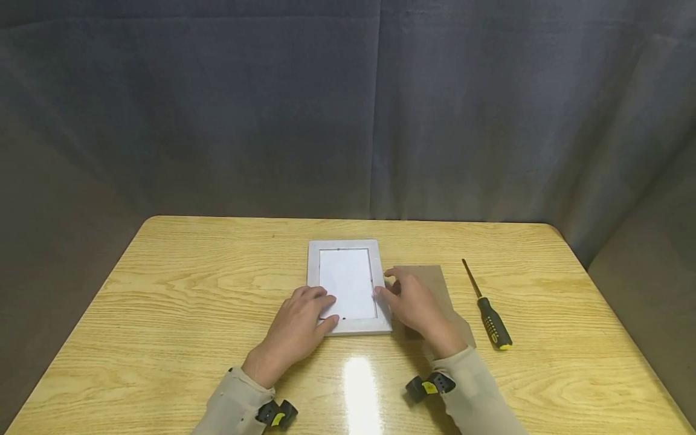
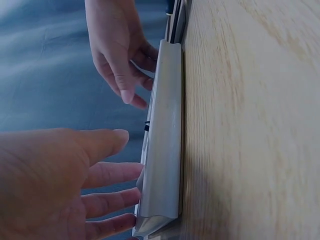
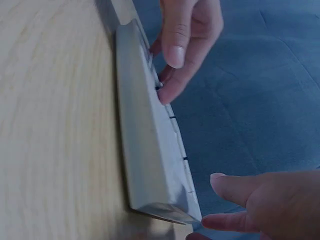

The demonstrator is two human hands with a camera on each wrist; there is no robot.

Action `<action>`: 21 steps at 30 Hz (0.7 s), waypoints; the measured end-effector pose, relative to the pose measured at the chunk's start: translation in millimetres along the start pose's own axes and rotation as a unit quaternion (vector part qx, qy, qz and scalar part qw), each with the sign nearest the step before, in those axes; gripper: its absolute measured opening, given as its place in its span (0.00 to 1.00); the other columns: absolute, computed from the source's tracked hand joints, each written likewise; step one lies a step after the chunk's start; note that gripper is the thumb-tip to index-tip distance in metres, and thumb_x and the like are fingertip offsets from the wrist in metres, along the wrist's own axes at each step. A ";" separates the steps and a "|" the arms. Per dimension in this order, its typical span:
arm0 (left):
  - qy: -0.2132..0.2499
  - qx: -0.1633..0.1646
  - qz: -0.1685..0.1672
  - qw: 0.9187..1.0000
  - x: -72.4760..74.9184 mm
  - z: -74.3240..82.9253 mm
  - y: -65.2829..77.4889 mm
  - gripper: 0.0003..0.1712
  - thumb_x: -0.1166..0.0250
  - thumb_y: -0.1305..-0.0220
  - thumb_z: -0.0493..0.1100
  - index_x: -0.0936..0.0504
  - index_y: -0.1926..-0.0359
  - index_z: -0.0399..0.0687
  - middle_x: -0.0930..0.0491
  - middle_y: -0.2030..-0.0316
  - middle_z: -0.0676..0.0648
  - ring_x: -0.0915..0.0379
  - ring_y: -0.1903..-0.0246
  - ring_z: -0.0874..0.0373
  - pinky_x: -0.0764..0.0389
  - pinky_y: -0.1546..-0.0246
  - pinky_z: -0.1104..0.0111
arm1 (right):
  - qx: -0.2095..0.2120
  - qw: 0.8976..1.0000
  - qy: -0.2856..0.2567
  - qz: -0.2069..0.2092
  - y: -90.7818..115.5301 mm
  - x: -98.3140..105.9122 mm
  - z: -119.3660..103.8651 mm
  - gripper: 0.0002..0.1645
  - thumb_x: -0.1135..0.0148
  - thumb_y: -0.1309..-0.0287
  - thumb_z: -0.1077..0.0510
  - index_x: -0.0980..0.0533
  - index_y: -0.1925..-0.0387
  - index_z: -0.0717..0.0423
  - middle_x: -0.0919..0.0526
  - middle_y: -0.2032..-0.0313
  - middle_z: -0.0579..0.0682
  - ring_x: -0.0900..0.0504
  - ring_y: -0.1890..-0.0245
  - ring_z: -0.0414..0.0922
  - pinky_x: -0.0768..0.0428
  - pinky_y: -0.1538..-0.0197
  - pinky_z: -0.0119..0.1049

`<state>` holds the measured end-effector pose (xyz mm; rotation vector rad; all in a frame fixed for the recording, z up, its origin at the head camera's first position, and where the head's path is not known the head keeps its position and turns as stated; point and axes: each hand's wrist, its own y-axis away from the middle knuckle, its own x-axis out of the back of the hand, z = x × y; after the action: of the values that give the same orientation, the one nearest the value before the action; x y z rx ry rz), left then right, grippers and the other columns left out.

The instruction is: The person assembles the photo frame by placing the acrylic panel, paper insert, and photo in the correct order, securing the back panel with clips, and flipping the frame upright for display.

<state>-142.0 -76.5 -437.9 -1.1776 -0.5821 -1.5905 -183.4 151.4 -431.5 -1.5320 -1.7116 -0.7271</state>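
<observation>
A white picture frame [image 1: 350, 327] lies flat on the table, with a white sheet [image 1: 348, 281] inside its opening. Small black tabs show along the inner edge. My left hand [image 1: 298, 323] rests its fingers, nearly straight, over the frame's lower left corner. Along the right edge, my right hand [image 1: 415, 305] touches the frame with its thumb and index finger apart. The right wrist view shows that index fingertip at the end of the frame [image 3: 145, 130]. Neither hand grips anything. Beneath the right hand lies a brown board [image 1: 432, 278], partly covered by it.
A screwdriver [image 1: 492, 323] with a black and yellow handle lies right of the brown board, its tip pointing away. The wooden table [image 1: 179, 302] ends at a grey curtain [image 1: 244, 121] behind it. Each wrist wears a black camera strap.
</observation>
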 end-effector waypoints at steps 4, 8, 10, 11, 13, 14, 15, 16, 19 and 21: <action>-0.001 0.000 -0.005 1.000 0.8 0.3 -0.1 0.24 0.39 0.39 0.53 0.19 0.47 0.45 0.24 0.46 0.43 0.34 0.42 0.47 0.31 0.45 0.53 | 0.015 1.000 0.008 0.014 -1.3 7.5 4.3 0.27 0.40 0.41 0.50 0.26 0.47 0.65 0.20 0.70 0.53 0.27 0.76 0.42 0.25 0.71 0.36; 0.000 -0.001 -0.009 1.000 1.4 0.2 0.0 0.24 0.40 0.39 0.53 0.19 0.47 0.45 0.24 0.45 0.43 0.34 0.42 0.47 0.31 0.45 0.53 | 0.005 0.999 0.024 0.021 -2.7 14.7 10.0 0.28 0.41 0.41 0.48 0.26 0.46 0.64 0.18 0.68 0.54 0.23 0.75 0.42 0.23 0.70 0.37; 0.001 -0.002 -0.010 1.000 1.4 0.2 0.2 0.24 0.40 0.39 0.53 0.19 0.47 0.45 0.24 0.45 0.42 0.34 0.42 0.46 0.31 0.45 0.52 | -0.007 0.999 0.030 0.020 -3.3 17.9 12.4 0.29 0.42 0.40 0.47 0.26 0.45 0.63 0.17 0.66 0.55 0.21 0.71 0.44 0.22 0.67 0.40; 0.002 -0.003 -0.010 1.000 1.4 0.2 0.2 0.24 0.40 0.39 0.53 0.20 0.46 0.45 0.25 0.45 0.42 0.34 0.42 0.46 0.31 0.45 0.52 | -0.012 0.999 0.032 0.020 -3.6 19.3 13.4 0.29 0.42 0.40 0.46 0.26 0.45 0.63 0.17 0.64 0.55 0.20 0.69 0.46 0.22 0.65 0.42; 0.005 -0.003 -0.010 1.000 1.4 0.5 0.2 0.24 0.40 0.39 0.53 0.20 0.46 0.45 0.25 0.44 0.41 0.35 0.41 0.45 0.32 0.44 0.52 | -0.021 0.999 0.038 0.019 -3.6 22.1 15.2 0.30 0.43 0.40 0.45 0.27 0.44 0.62 0.17 0.63 0.56 0.20 0.65 0.48 0.22 0.62 0.45; 0.007 -0.003 -0.009 1.000 1.7 1.0 0.4 0.24 0.40 0.39 0.53 0.20 0.46 0.45 0.25 0.44 0.41 0.35 0.41 0.45 0.32 0.44 0.51 | -0.025 0.999 0.043 0.019 -3.6 23.4 16.1 0.30 0.43 0.40 0.45 0.27 0.44 0.62 0.17 0.63 0.56 0.20 0.64 0.49 0.23 0.62 0.46; 0.010 -0.003 -0.008 1.000 1.8 1.5 0.5 0.24 0.40 0.39 0.53 0.20 0.46 0.45 0.26 0.44 0.41 0.35 0.41 0.45 0.32 0.44 0.51 | -0.028 0.998 0.047 0.020 -3.5 24.6 17.2 0.30 0.43 0.40 0.46 0.27 0.44 0.62 0.17 0.63 0.56 0.21 0.64 0.49 0.23 0.61 0.46; 0.013 -0.004 -0.006 1.000 2.0 2.2 0.5 0.24 0.40 0.39 0.53 0.20 0.46 0.45 0.26 0.44 0.41 0.35 0.41 0.45 0.32 0.43 0.51 | -0.029 0.998 0.050 0.022 -3.5 25.7 18.4 0.30 0.42 0.41 0.47 0.27 0.44 0.63 0.18 0.64 0.56 0.21 0.64 0.49 0.23 0.62 0.46; 0.024 -0.010 -0.002 1.000 3.1 5.6 0.9 0.24 0.40 0.39 0.53 0.20 0.46 0.46 0.25 0.44 0.41 0.35 0.41 0.46 0.32 0.43 0.52 | -0.035 0.997 0.064 0.027 -3.8 28.8 22.8 0.29 0.40 0.43 0.49 0.27 0.45 0.63 0.19 0.66 0.55 0.23 0.68 0.48 0.24 0.64 0.45; 0.030 -0.015 0.001 0.999 3.2 8.1 0.7 0.24 0.40 0.39 0.53 0.20 0.46 0.47 0.25 0.44 0.42 0.34 0.42 0.47 0.32 0.43 0.52 | -0.041 0.996 0.073 0.029 -4.3 30.4 26.3 0.29 0.39 0.44 0.49 0.26 0.46 0.63 0.19 0.67 0.54 0.24 0.69 0.48 0.24 0.64 0.45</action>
<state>-138.1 -71.5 -431.9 -1.1475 -0.5185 -1.6319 -192.5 189.7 -422.0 -1.5382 -1.5395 -0.8664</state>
